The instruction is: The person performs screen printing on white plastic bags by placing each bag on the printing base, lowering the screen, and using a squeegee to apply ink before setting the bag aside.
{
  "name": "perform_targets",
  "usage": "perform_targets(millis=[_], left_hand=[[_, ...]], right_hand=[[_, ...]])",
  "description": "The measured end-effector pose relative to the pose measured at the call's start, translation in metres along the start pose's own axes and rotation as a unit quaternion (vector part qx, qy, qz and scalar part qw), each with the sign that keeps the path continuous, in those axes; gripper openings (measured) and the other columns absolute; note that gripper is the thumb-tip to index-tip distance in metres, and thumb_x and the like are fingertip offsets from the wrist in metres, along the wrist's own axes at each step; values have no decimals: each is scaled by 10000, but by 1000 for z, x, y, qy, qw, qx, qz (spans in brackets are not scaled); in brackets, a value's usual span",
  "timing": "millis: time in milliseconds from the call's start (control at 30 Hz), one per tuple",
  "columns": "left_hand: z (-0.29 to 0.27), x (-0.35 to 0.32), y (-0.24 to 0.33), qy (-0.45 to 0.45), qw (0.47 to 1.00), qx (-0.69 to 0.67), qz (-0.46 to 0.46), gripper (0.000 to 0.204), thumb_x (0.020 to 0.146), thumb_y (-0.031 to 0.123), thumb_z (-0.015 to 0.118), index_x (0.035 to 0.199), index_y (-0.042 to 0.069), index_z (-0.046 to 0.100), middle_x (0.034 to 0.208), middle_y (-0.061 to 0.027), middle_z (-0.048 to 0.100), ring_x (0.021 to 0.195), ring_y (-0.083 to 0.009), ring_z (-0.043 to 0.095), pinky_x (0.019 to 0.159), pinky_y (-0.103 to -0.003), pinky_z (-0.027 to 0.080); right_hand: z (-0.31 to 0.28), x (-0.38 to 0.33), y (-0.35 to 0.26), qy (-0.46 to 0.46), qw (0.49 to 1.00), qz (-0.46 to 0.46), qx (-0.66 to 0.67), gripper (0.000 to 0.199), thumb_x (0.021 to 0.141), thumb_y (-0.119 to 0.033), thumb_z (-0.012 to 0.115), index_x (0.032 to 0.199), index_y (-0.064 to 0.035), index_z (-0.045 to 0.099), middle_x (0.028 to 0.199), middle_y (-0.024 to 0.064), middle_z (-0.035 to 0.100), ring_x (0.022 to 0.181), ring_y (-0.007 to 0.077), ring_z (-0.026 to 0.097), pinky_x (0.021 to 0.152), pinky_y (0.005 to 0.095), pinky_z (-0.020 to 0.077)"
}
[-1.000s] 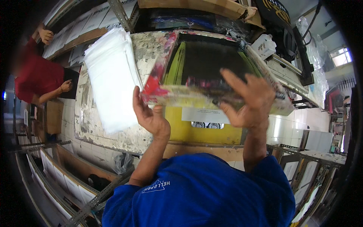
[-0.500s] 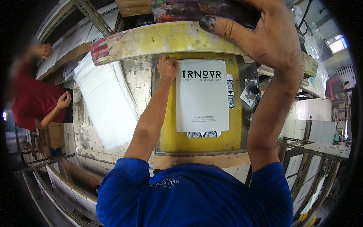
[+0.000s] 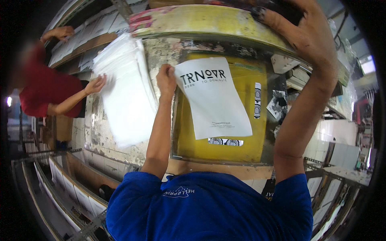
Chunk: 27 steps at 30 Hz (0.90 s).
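Observation:
My left hand (image 3: pixel 166 79) pinches the upper left corner of a white printed sheet (image 3: pixel 215 102), which looks like thin plastic and carries black lettering. Its corner is lifted and the sheet lies askew over a yellow printing board (image 3: pixel 193 150). My right hand (image 3: pixel 311 38) is up at the far right, wrapped around a raised screen frame (image 3: pixel 193 20) with a yellow-stained wooden edge. Its thumb is smeared with dark ink and presses on that edge; the other fingers are partly hidden. Black-and-white stickers (image 3: pixel 257 100) show on the board beside the sheet.
Left of the board lies a stack of white plastic sheets (image 3: pixel 124 96) on the worn table (image 3: pixel 96 128). A co-worker in a red shirt (image 3: pixel 52 94) reaches toward that stack. Racks of sheets (image 3: pixel 92 36) stand at the far left, and metal shelving (image 3: pixel 341 180) at the right.
My left hand has pulled the printed sheet's upper left corner leftward, so the sheet has turned askew. The screen frame appears higher in view. The co-worker's hand has moved to the white stack.

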<state>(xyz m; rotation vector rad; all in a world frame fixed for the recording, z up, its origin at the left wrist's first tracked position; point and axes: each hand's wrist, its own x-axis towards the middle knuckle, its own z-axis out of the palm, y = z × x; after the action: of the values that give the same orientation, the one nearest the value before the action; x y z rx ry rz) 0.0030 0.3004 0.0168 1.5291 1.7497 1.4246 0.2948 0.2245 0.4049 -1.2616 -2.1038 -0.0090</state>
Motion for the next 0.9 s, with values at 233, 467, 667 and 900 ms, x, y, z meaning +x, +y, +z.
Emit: perform_targets(millis=[233, 467, 667, 900], left_hand=[[-163, -12, -58, 152, 987, -19, -49, 68, 955, 33, 602, 950, -31, 622, 833, -68, 632, 778, -151, 574, 759, -298, 488], [-295, -41, -122, 346, 926, 47, -147, 131, 944, 79, 630, 1004, -37, 642, 877, -96, 656, 772, -185, 589, 723, -326, 488], [-289, -75, -69, 423, 825, 373, 36, 342, 928, 167, 703, 1194, -42, 653, 1148, -189, 695, 1043, -382, 638, 957, -466, 477], [-178, -179, -32, 30, 929, 361, 78, 501, 904, 253, 734, 1362, 75, 635, 1416, -142, 616, 1389, -367, 496, 1150, -518, 336]], right_hand=[[-4, -4, 47, -39, 999, 0, -25, 464, 886, -246, 713, 1316, -74, 688, 1154, 136, 747, 1040, 214, 710, 961, 339, 516], [5, -3, 57, 10, 1000, -4, -15, 401, 879, -270, 766, 1256, -139, 733, 1150, 171, 728, 1056, 259, 704, 962, 368, 517], [5, -5, 54, -26, 999, -18, 24, 408, 937, -248, 718, 1306, -76, 686, 1157, 156, 734, 1055, 228, 703, 960, 341, 520], [6, -5, 58, -35, 999, -14, 2, 430, 957, -289, 692, 1314, -50, 673, 1163, 157, 737, 1041, 214, 710, 946, 330, 530]])
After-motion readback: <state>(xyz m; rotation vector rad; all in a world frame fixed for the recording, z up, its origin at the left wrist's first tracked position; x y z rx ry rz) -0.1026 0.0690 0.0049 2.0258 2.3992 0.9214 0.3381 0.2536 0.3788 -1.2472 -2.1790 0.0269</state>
